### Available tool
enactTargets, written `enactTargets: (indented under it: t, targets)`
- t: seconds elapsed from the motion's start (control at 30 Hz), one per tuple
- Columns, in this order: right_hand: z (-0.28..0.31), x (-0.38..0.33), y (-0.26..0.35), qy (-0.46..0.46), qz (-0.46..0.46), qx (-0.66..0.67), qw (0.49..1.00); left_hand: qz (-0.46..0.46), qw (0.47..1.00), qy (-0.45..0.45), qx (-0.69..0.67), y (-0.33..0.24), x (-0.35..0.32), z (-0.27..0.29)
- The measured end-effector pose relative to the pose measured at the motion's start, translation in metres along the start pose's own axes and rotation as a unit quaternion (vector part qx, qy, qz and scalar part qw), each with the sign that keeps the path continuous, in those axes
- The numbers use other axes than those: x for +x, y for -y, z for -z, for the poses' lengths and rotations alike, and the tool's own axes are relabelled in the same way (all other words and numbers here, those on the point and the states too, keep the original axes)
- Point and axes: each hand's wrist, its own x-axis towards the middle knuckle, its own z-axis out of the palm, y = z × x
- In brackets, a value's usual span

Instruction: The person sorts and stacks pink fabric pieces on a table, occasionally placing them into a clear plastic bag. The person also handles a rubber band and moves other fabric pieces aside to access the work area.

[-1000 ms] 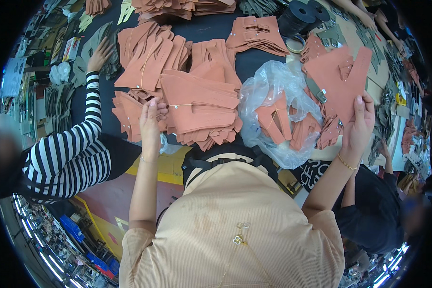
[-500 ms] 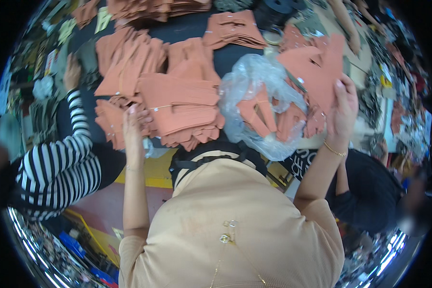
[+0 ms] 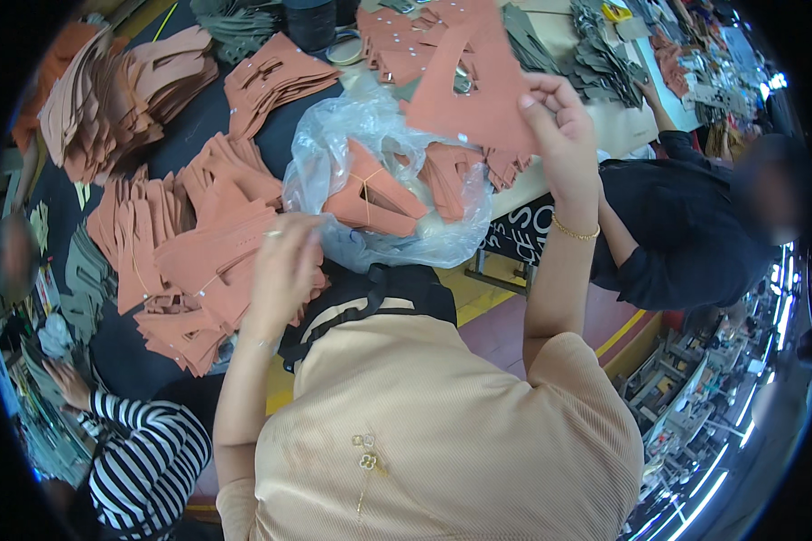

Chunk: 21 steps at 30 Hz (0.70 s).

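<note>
Leather piece (image 3: pixel 478 95), terracotta, upper centre of frame, pinched at its right edge by right hand (image 3: pixel 564 135). Left hand (image 3: pixel 284 266), blurred, fingers loosely curled, grip unclear, over leather stack (image 3: pixel 198 261) beside plastic bag (image 3: pixel 379 194).

The single head view looks steeply down from above the person's own chest, so the beige top fills the lower middle and both forearms rise from there toward the worktable (image 3: pixel 198 117), whose edges bend with the fisheye toward the dark round rim. It sits close: the left hand (image 3: pixel 284 261) lies near centre, its fingers (image 3: pixel 302 236) just left of the clear plastic bag (image 3: pixel 379 153), while the right hand (image 3: pixel 564 135) is raised higher, its fingertips (image 3: pixel 528 101) pinching a terracotta cut piece (image 3: pixel 474 86) above that bag. No second view is given, so nothing is shared.
</note>
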Motion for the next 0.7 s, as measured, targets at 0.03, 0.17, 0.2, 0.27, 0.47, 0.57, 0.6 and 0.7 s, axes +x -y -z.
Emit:
enactTargets:
  t: [0.03,0.17,0.2,0.27,0.47,0.57,0.6,0.7]
  targets:
    - [0.013,-0.006,-0.003,0.018,-0.015,-0.147,0.989,-0.037,0.998,0.055,-0.019,-0.003,0.014,-0.015]
    - [0.046,-0.028,-0.03,0.153,0.023,-0.473,0.868,-0.144,0.975,0.167,-0.003,-0.005,0.064,-0.073]
    - [0.05,-0.033,-0.039,0.197,-0.01,-0.521,0.83,-0.156,0.97,0.188,0.006,-0.004,0.076,-0.087]
    - [0.054,-0.05,-0.053,0.239,-0.024,-0.492,0.837,-0.204,0.952,0.219,0.056,-0.003,0.1,-0.112]
    - [0.024,-0.059,-0.085,0.369,0.039,-0.465,0.804,-0.137,0.87,0.371,0.293,0.005,0.147,-0.16]
    - [0.005,-0.045,-0.083,0.369,0.055,-0.483,0.792,-0.1,0.861,0.308,0.391,0.022,0.166,-0.159]
    - [-0.001,-0.04,-0.078,0.38,0.044,-0.492,0.782,-0.096,0.859,0.274,0.422,0.03,0.172,-0.154]
    - [-0.005,-0.025,-0.053,0.435,0.092,-0.389,0.807,-0.06,0.86,0.213,0.459,0.051,0.189,-0.132]
